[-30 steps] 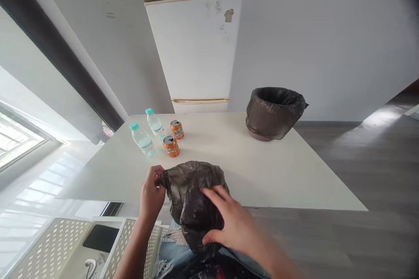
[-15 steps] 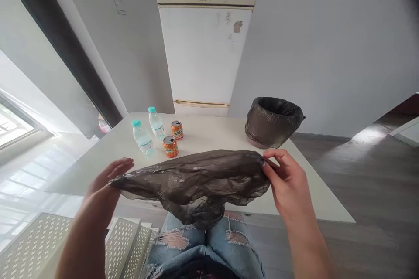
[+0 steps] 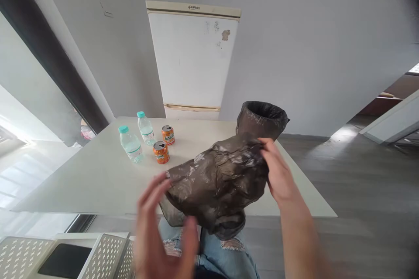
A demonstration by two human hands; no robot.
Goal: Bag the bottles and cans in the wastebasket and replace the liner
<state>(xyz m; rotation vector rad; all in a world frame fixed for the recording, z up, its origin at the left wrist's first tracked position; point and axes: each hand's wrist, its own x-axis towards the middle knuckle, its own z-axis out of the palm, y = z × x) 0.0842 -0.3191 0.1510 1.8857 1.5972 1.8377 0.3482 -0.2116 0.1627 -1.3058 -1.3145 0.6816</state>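
Note:
A crumpled dark plastic garbage bag (image 3: 216, 178) hangs over the near table edge, above my lap. My right hand (image 3: 278, 174) is closed on the bag's right end, its fingertips partly hidden behind the plastic. Beside the bag's left end is my left hand (image 3: 160, 226), blurred, with thumb and fingers spread apart; the fingertips are close to the plastic, perhaps touching it. Behind the bag at the right stands a bin (image 3: 262, 124) lined with a similar dark bag, its lower part covered from view.
Two clear bottles with teal caps, one nearer (image 3: 131, 146) and one farther (image 3: 145, 128), stand left on the white table (image 3: 98, 183). Next to them are two opened orange cans, a front can (image 3: 161, 152) and a rear can (image 3: 168, 135). A white fridge (image 3: 193, 61) stands behind.
My left hand has come off the bag's stretched left end and moved right, fingers spreading. The bag has bunched toward my right hand, which still holds it. The view has shifted slightly.

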